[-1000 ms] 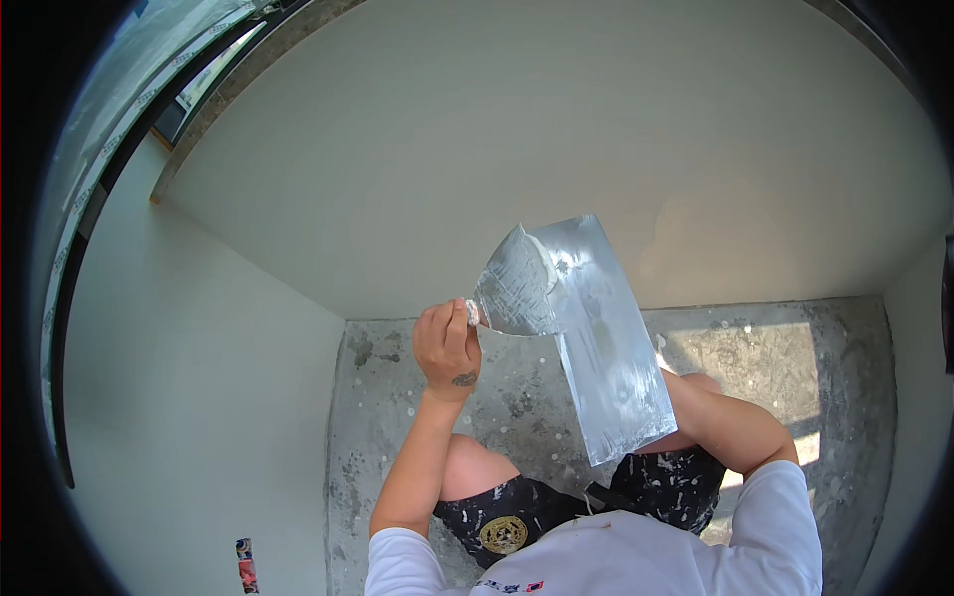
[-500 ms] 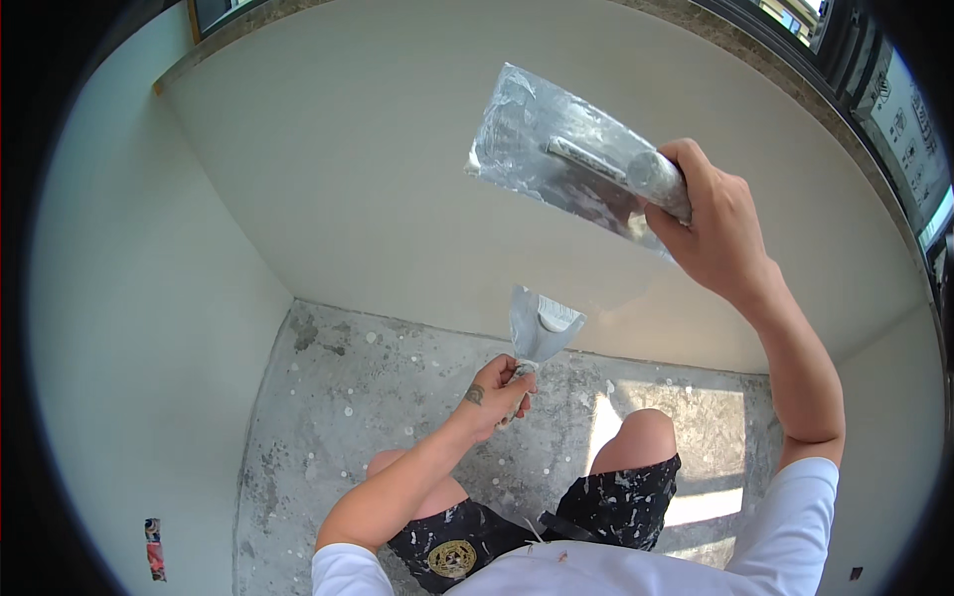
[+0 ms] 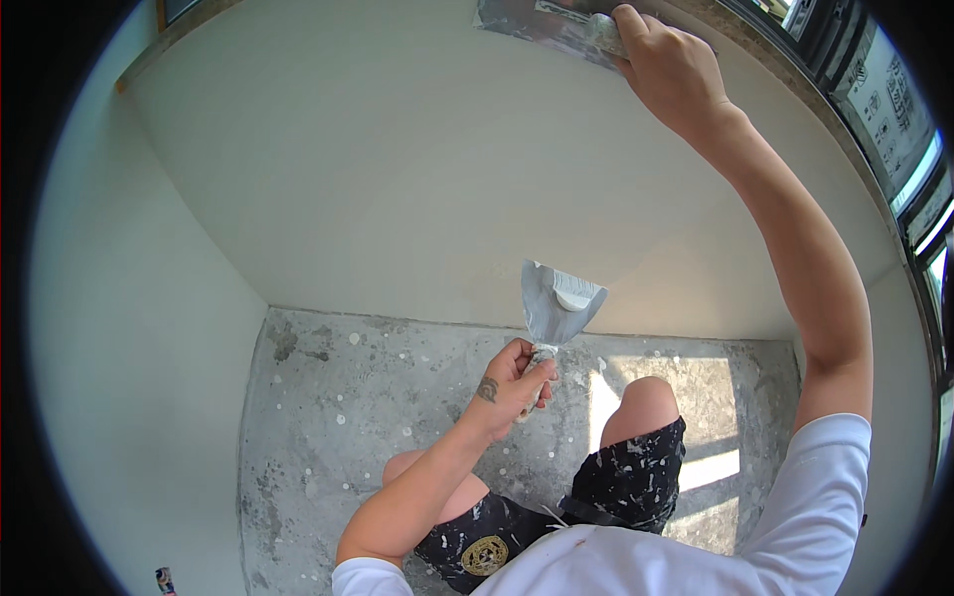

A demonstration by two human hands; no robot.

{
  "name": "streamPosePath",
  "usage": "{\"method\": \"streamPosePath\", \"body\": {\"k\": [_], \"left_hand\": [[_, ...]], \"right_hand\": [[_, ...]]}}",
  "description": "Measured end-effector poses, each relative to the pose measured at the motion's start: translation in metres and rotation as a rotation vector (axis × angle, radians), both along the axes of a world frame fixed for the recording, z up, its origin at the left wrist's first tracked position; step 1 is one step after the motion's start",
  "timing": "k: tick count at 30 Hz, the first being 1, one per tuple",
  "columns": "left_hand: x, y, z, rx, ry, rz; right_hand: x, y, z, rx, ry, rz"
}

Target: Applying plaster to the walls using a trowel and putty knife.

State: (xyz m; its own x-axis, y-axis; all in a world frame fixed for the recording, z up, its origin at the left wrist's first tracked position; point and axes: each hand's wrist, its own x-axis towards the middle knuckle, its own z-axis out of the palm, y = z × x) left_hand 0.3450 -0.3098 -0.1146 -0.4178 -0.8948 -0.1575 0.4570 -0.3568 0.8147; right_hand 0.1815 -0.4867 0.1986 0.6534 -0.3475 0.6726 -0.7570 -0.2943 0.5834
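Observation:
My left hand (image 3: pixel 520 389) is closed around the handle of a putty knife (image 3: pixel 556 313), its metal blade pointing up and carrying a lump of white paste. My right hand (image 3: pixel 668 72) grips the pale handle of a wide rectangular steel trowel (image 3: pixel 522 28) at the top of the view. The trowel lies along the upper part of the white front wall (image 3: pixel 417 179), just below the stone sill (image 3: pixel 790 70); whether it touches the wall I cannot tell.
Dark-framed windows (image 3: pixel 932 209) stand above the sill at the upper right. White side walls (image 3: pixel 119 348) border both sides. My bent knees in paint-spattered shorts (image 3: pixel 626 467) are over the speckled concrete floor (image 3: pixel 328 397), which has sunlight patches on its right part.
The trowel first parted from the putty knife, then my right hand raised it to the wall's top. My left hand dropped and moved right, then rose slightly with the knife.

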Motion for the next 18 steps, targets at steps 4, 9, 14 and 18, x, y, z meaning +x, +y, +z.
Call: {"method": "streamPosePath", "body": {"k": [4,9,14,18], "left_hand": [[0.003,0.002,0.001,0.012,0.0,0.013],[0.001,0.0,-0.002,0.002,0.001,0.019],[-0.002,-0.003,-0.002,0.014,0.029,0.007],[-0.005,-0.007,-0.006,0.054,0.072,-0.02]], "right_hand": [[0.021,0.021,-0.009,0.113,0.063,-0.073],[0.055,0.07,0.018,0.136,0.106,-0.223],[0.073,0.096,0.035,0.299,0.176,-0.55],[0.061,0.095,0.04,0.265,0.283,-0.592]]}}
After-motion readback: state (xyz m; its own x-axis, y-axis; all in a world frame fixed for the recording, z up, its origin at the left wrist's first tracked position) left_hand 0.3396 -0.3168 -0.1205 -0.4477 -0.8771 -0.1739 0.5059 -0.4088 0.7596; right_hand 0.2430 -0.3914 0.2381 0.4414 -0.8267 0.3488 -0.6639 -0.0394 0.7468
